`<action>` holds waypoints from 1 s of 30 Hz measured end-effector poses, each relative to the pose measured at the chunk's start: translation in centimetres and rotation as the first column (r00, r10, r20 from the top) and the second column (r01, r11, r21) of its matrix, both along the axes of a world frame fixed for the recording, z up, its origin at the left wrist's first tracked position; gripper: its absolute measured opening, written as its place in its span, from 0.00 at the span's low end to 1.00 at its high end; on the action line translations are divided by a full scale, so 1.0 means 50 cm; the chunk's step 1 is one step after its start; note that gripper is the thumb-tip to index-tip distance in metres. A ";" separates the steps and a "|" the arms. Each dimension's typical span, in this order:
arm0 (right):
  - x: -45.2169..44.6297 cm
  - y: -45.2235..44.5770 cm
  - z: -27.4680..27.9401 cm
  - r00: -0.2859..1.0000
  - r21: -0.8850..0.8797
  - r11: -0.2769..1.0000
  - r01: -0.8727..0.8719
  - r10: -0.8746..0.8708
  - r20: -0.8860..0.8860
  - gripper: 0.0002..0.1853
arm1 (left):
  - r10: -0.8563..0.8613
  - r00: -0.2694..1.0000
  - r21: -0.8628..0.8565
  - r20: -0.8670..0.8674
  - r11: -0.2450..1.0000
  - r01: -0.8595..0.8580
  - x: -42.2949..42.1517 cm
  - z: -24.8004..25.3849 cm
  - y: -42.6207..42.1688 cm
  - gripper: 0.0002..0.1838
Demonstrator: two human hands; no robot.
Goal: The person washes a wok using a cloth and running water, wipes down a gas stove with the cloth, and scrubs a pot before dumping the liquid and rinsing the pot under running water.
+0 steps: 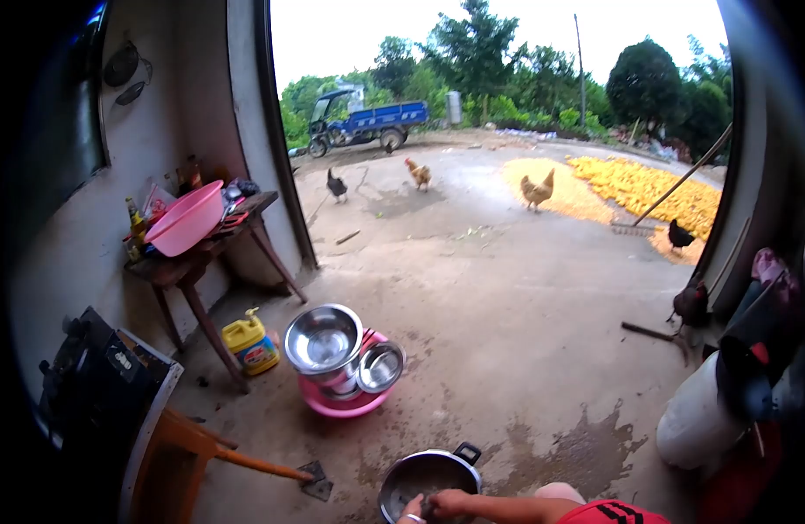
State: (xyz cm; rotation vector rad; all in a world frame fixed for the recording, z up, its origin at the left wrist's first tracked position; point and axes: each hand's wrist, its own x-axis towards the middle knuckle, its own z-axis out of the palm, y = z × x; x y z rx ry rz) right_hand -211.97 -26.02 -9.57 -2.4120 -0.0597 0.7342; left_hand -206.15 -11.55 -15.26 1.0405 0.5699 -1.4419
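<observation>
At the bottom edge, a metal pot (430, 472) with a black side handle stands on the wet concrete floor. My right hand (451, 504) reaches in over the pot with its fingers curled closed. Close beside it, at the pot's near side, is my left hand (412, 508), bent inward, with a pale band at the wrist. A small dark thing (428, 506) shows between the two hands, too unclear to name. The lower part of my left hand is cut off by the frame.
A pink basin (310, 403) holding steel bowls (324, 336) stands ahead, beside a yellow jug (251, 342). A wooden table (171, 272) carries another pink basin (188, 220). An orange wooden stool (179, 454) is left; a white bucket (695, 419) right. Chickens (538, 189) walk outside near spread corn (647, 188).
</observation>
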 end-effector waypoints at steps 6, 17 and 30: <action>0.006 -0.015 0.187 0.970 0.191 0.981 -0.035 -0.013 0.245 0.17 | 0.114 0.993 -0.196 0.023 0.975 -0.107 -0.016 0.147 -0.075 0.37; 0.011 0.005 0.020 0.727 0.625 0.370 0.687 -0.352 -0.590 0.27 | 0.267 0.964 -0.330 0.017 0.911 -0.247 -0.031 0.190 -0.054 0.38; 0.040 -0.003 0.005 0.858 0.498 0.847 0.185 -0.387 0.339 0.23 | 0.231 0.971 -0.329 0.070 0.924 -0.196 -0.104 0.225 -0.004 0.19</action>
